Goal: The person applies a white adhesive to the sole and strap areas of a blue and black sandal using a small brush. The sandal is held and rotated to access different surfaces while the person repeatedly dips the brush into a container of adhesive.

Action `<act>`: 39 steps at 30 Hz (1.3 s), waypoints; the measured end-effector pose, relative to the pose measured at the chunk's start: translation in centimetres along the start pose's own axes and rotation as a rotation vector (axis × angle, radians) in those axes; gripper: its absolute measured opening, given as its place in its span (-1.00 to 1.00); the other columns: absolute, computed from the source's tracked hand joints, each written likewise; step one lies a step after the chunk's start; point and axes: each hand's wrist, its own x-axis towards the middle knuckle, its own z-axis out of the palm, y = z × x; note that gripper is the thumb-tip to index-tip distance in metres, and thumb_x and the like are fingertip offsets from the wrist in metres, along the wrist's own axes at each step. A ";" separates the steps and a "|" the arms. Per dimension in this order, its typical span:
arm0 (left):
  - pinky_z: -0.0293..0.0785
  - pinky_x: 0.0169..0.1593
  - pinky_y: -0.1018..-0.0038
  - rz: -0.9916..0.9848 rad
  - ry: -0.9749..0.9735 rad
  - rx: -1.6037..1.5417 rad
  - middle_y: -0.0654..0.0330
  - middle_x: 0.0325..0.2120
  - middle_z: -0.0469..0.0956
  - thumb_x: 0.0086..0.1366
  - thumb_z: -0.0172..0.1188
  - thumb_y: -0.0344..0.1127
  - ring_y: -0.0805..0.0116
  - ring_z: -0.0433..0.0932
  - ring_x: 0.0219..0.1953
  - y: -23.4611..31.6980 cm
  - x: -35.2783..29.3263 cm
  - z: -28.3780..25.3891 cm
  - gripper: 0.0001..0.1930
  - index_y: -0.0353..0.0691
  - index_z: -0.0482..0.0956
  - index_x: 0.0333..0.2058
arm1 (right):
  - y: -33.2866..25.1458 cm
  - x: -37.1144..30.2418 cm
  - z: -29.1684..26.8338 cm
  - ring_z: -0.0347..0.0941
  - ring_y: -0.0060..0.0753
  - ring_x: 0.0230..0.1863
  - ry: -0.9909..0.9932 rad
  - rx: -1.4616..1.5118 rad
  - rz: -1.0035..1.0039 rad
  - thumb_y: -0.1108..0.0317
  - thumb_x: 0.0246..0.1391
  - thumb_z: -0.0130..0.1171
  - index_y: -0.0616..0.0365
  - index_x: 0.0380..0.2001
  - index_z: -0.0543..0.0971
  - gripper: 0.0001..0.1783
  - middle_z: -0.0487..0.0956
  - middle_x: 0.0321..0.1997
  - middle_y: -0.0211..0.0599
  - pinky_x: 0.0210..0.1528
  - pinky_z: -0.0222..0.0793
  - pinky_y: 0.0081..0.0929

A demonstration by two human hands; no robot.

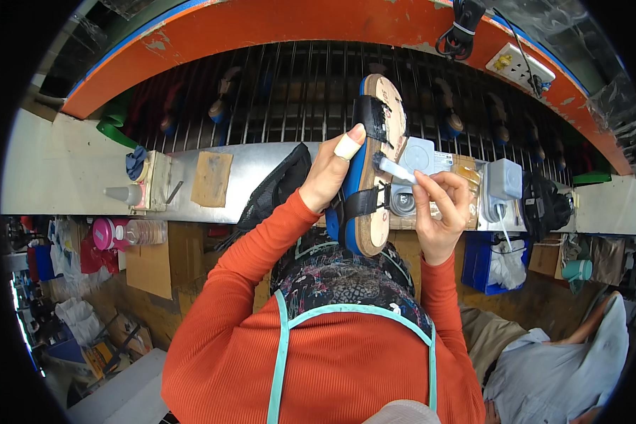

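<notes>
My left hand [324, 175], with a pale wrap on its thumb, grips a sandal [374, 182] upright by its side. Its tan underside faces right, blue shows along the left side, and black strap ends are folded onto the underside. In my right hand [444, 210], a white brush [397, 171] is pinched between thumb and fingers. The brush's tip meets or nearly meets the underside between the straps; I cannot tell whether it touches. Just behind the brush stands a grey square container [418, 152], with a round opening of a pot [403, 203] below it.
Beyond the metal bench [184, 166] runs a rack of metal rods [283, 92] carrying several lasts or shoes. Black mesh [279, 185] and a tan sheet [211, 179] lie left. Another grey container [504, 179] stands right, above a blue bin [484, 265]. Another person [544, 367] is at lower right.
</notes>
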 end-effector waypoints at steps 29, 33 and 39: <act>0.48 -0.14 0.54 -0.079 -0.039 -0.089 0.16 -0.23 0.58 0.34 -0.09 0.23 0.49 0.54 -0.24 1.6 1.5 0.0 -0.36 -0.32 0.49 -0.01 | 0.7 2.0 -2.6 0.41 -0.55 -0.37 -0.262 0.258 -0.085 0.54 -0.12 0.33 0.09 -0.28 0.70 -0.74 0.50 -0.32 -0.38 -0.33 0.23 -0.56; 0.48 -0.08 0.51 -0.056 -0.081 -0.076 0.18 -0.16 0.56 0.38 -0.11 0.18 0.49 0.54 -0.20 0.9 0.8 0.2 -0.39 -0.28 0.45 0.05 | 1.1 1.2 -1.1 0.40 -0.58 -0.37 -0.099 0.240 0.122 0.56 0.00 0.27 0.20 -0.26 0.68 -0.81 0.49 -0.29 -0.33 -0.41 0.31 -0.66; 0.41 -0.13 0.57 -0.047 0.139 -0.065 0.19 -0.27 0.54 0.31 0.02 0.20 0.52 0.48 -0.26 -0.6 0.9 -0.8 -0.37 -0.38 0.51 -0.08 | -0.2 -1.6 -3.2 0.40 -0.60 -0.36 -0.316 0.376 0.306 0.55 -0.01 0.28 0.21 -0.23 0.69 -0.79 0.47 -0.28 -0.35 -0.37 0.32 -0.68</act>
